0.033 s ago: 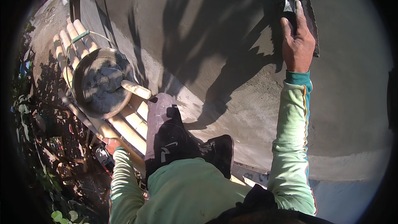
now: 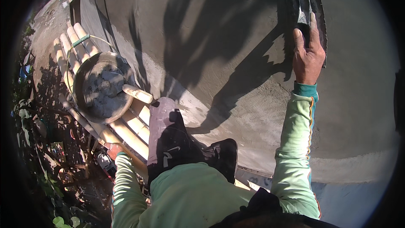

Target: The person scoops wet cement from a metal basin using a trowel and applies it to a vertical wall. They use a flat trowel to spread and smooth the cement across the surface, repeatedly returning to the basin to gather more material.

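My right hand (image 2: 309,61) is closed round the grip of a long dark plastering float (image 2: 321,25), with the thumb and forefinger stretched along it. The float lies against the grey plastered wall (image 2: 358,80), its far end cut off by the top of the view. Over on the left, my left hand (image 2: 114,150) is wrapped round a bamboo pole (image 2: 137,163) at the edge of a bamboo platform. On that platform sits a bucket (image 2: 80,97) of grey mortar (image 2: 101,95). A tool with a pale wooden handle (image 2: 138,94) rests in it, the handle over the rim.
The bamboo platform (image 2: 128,137) runs beneath the bucket and beside my legs (image 2: 166,131). Below it on the left are leaves, sticks and debris (image 2: 71,152). Dark cables (image 2: 98,4) run beside the wall. Shadows fall across the damp plaster.
My right hand and the float have slid a little toward me and slightly right along the wall. My left hand stays on the bamboo pole.
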Action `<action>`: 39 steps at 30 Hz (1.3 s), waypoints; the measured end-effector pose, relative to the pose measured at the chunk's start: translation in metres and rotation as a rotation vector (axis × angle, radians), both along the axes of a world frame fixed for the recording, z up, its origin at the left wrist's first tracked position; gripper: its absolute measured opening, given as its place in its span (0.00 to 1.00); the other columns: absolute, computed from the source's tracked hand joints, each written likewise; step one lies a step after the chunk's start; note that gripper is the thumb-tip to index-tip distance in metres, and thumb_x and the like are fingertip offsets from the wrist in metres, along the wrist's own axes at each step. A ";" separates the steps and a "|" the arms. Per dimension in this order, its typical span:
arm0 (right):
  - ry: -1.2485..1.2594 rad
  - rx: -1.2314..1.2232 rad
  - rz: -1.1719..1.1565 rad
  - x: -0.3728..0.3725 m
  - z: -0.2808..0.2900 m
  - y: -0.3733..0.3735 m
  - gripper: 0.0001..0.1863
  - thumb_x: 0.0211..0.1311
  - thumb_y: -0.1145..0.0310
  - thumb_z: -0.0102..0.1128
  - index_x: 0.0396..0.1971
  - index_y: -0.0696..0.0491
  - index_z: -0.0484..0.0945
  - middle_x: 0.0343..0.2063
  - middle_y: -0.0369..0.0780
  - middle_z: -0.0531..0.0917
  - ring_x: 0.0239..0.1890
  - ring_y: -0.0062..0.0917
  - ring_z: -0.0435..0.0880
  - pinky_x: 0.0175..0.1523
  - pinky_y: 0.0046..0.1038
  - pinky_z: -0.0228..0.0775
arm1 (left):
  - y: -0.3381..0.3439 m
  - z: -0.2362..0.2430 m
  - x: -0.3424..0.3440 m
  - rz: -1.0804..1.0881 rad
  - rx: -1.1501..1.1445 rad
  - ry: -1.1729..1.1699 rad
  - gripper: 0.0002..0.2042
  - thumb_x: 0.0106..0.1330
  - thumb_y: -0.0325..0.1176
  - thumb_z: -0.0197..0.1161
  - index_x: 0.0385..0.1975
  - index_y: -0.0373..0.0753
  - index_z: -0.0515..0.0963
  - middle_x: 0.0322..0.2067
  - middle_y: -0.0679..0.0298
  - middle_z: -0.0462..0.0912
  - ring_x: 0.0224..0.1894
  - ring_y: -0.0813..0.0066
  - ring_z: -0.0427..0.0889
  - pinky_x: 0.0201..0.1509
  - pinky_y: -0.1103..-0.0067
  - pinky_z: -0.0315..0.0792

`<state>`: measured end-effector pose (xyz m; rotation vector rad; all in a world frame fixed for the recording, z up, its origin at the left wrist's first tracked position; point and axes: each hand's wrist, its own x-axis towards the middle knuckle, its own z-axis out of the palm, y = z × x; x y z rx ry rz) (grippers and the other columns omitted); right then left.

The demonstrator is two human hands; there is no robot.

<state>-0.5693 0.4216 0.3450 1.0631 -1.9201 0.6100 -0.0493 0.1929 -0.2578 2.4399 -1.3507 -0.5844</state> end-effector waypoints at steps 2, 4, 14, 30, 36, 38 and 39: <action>-0.167 -0.199 -0.010 0.006 -0.015 0.061 0.30 0.72 0.64 0.64 0.71 0.51 0.70 0.41 0.40 0.88 0.34 0.26 0.86 0.40 0.27 0.78 | 0.005 0.000 -0.002 0.011 0.024 0.039 0.31 0.76 0.55 0.45 0.46 0.26 0.80 0.45 0.36 0.84 0.51 0.37 0.82 0.57 0.54 0.74; -0.287 -0.407 0.006 0.015 -0.034 0.120 0.31 0.76 0.65 0.61 0.74 0.55 0.65 0.33 0.34 0.84 0.27 0.17 0.78 0.34 0.20 0.72 | 0.007 -0.001 -0.016 0.001 0.046 0.093 0.32 0.76 0.55 0.44 0.47 0.26 0.80 0.45 0.35 0.84 0.51 0.37 0.82 0.57 0.54 0.74; -0.808 -0.469 0.442 0.008 -0.037 0.079 0.31 0.78 0.60 0.57 0.75 0.55 0.63 0.19 0.27 0.69 0.18 0.10 0.64 0.21 0.17 0.57 | 0.008 0.016 -0.007 0.017 0.053 0.173 0.36 0.75 0.59 0.43 0.51 0.25 0.78 0.47 0.33 0.83 0.51 0.34 0.80 0.58 0.53 0.72; -0.533 0.415 0.062 -0.019 -0.030 -0.290 0.30 0.69 0.45 0.57 0.60 0.54 0.77 0.52 0.52 0.85 0.59 0.49 0.81 0.63 0.47 0.70 | 0.017 0.047 -0.019 0.083 0.199 0.258 0.43 0.72 0.69 0.35 0.59 0.30 0.77 0.59 0.37 0.78 0.62 0.34 0.74 0.69 0.54 0.64; -0.575 0.719 -0.132 -0.010 -0.145 -0.229 0.33 0.71 0.47 0.57 0.69 0.48 0.66 0.42 0.52 0.87 0.49 0.51 0.86 0.54 0.50 0.75 | 0.018 0.025 -0.022 -0.051 0.089 0.152 0.27 0.76 0.50 0.44 0.71 0.49 0.64 0.51 0.37 0.80 0.53 0.35 0.81 0.56 0.52 0.74; -0.576 0.852 -0.142 -0.008 -0.196 -0.178 0.34 0.73 0.48 0.55 0.72 0.49 0.62 0.37 0.51 0.88 0.44 0.50 0.88 0.51 0.49 0.77 | 0.019 0.038 -0.021 -0.022 0.109 0.201 0.27 0.76 0.52 0.42 0.70 0.46 0.65 0.51 0.36 0.80 0.53 0.34 0.80 0.57 0.52 0.74; -0.445 0.860 -0.146 -0.017 -0.232 -0.136 0.35 0.72 0.47 0.55 0.73 0.48 0.62 0.38 0.51 0.88 0.44 0.49 0.88 0.52 0.49 0.77 | 0.019 0.034 -0.027 -0.043 0.095 0.220 0.28 0.76 0.54 0.41 0.69 0.44 0.66 0.51 0.35 0.80 0.53 0.34 0.80 0.57 0.51 0.73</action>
